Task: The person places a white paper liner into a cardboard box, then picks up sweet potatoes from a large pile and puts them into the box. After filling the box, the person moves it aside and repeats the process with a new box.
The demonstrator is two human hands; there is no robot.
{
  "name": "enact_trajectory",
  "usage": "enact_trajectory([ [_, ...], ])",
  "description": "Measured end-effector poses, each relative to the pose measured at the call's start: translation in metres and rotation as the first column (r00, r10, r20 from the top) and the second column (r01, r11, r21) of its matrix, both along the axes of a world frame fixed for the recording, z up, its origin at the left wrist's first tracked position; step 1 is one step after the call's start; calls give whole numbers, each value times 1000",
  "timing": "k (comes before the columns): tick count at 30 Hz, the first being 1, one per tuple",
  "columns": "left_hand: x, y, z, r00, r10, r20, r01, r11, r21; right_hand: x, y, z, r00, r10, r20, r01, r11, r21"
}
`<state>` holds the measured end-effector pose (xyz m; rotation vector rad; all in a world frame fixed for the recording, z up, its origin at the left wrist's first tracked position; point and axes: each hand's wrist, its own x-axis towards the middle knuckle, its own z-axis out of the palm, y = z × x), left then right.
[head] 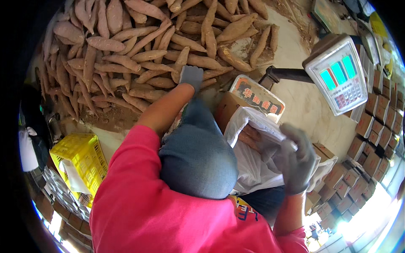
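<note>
My left hand [191, 76], in a grey glove, reaches past my knee to the near edge of a large heap of sweet potatoes [148, 57]. A pale, upright-pointing sweet potato [182, 60] lies right at its fingers. The fingertips are hidden, so a hold on it is unclear. On the right, my gloved right hand [297, 158] is blurred over the rim of a cardboard box [227, 107] with a white plastic liner [253, 172]. Its thumb and fingers are apart, and nothing shows in them. A few sweet potatoes [250, 137] are inside the liner.
The box rests by the platform [269, 101] of a scale, whose display head [340, 74] with lit screens stands at right. A yellow plastic crate [79, 161] sits at left. Stacked cardboard boxes [373, 136] line the far right. My bent knee [199, 158] lies between my hands.
</note>
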<state>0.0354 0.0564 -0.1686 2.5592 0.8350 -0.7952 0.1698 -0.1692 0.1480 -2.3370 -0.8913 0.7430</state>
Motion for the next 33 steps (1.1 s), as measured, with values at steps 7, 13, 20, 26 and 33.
enact_trajectory([
  [7, -36, 23, 88, 975, 183, 125, -118, 905, -409, 16, 133, -67, 602, 681, 418, -649, 722, -240],
  [13, -71, 73, 152, 667, 715, 208, -362, 556, -749, -11, 198, -130, 545, 838, -39, -700, 429, -571],
  [20, -123, 152, 44, 998, 34, 48, -54, 837, 544, -18, 191, -151, 811, 581, 71, -507, 758, -411],
  [26, -90, 153, 46, 999, 11, -42, 7, 907, 420, -12, 186, -163, 892, 439, -109, -452, 868, -205],
  [33, -86, 146, 71, 907, 211, 364, -322, 906, 276, -8, 184, -168, 899, 247, -362, -253, 967, 31],
])
